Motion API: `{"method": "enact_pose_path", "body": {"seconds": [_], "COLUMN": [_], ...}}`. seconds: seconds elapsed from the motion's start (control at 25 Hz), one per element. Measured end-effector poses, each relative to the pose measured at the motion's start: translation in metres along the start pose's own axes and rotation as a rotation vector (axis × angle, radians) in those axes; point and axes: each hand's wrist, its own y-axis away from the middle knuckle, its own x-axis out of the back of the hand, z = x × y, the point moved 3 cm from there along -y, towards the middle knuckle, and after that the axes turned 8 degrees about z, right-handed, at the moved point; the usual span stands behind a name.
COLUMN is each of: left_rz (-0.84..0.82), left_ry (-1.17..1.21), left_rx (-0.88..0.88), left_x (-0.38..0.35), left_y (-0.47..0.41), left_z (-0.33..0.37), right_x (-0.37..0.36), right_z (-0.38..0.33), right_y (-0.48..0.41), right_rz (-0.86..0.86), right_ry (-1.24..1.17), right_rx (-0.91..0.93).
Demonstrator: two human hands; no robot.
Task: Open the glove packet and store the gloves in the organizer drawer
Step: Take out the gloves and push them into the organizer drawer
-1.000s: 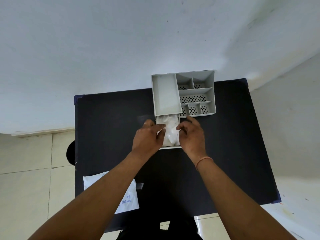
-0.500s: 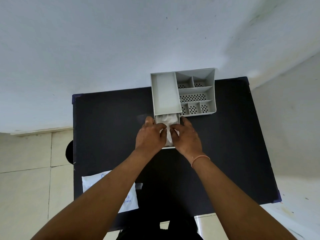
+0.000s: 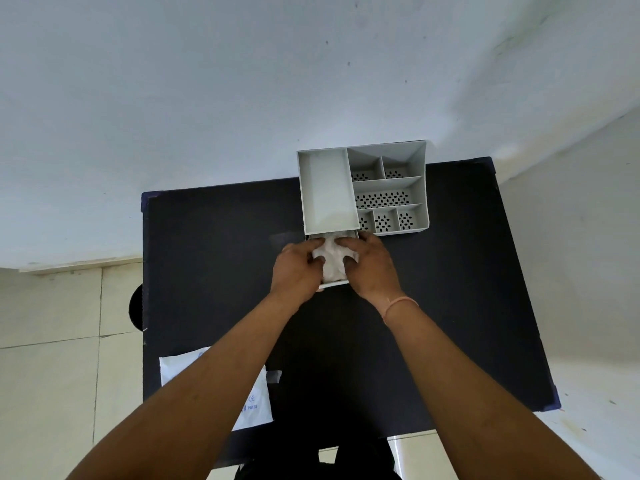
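There are two hands: one left hand (image 3: 298, 270) and one right hand (image 3: 370, 266). There is one organizer (image 3: 362, 188) on one black table (image 3: 214, 258). The organizer's top shows seven open compartments: one long plain compartment on the left side and six smaller ones with holes in their floor, that is two at the back, one wide in the middle, and three at the front. There is one drawer (image 3: 333, 284), pulled out. In it lies one bundle of white gloves (image 3: 331, 258); how many gloves it contains cannot be counted. There is one flat white packet (image 3: 256, 403). One thin band (image 3: 400, 303) is on the right wrist.
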Motion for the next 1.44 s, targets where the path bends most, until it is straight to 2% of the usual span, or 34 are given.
{"method": "enact_pose_path", "body": {"seconds": [0.12,0.2,0.28,0.4,0.68,0.88,1.44], "left_rz": [0.113,0.168,0.162,0.087,0.176,0.201,0.165], "left_ry": [0.109,0.096,0.081,0.237,0.713,0.816,0.709], "left_rx": [0.039,0.026,0.044,0.179,0.542,0.587,0.588], "left_x": [0.003,0.002,-0.001,-0.006,0.002,0.008,0.004], "left_y": [0.006,0.011,0.017,0.024,0.007,-0.002,0.000], "left_z": [-0.008,-0.021,-0.026,-0.014,0.007,0.018,0.010], "right_x": [0.014,0.012,0.004,-0.004,0.002,0.000,-0.007], "right_z": [0.011,0.022,0.028,0.016,-0.011,-0.018,-0.017], "right_y": [0.013,0.023,0.028,0.023,-0.008,-0.019,-0.014], "right_rz": [0.206,0.273,0.202,0.064,0.199,0.227,0.086], "right_ry": [-0.179,-0.266,-0.359,-0.556,-0.872,-1.125,-0.997], "right_rx": [-0.043,-0.141,-0.288,-0.458,-0.634,-0.825,-0.859]}}
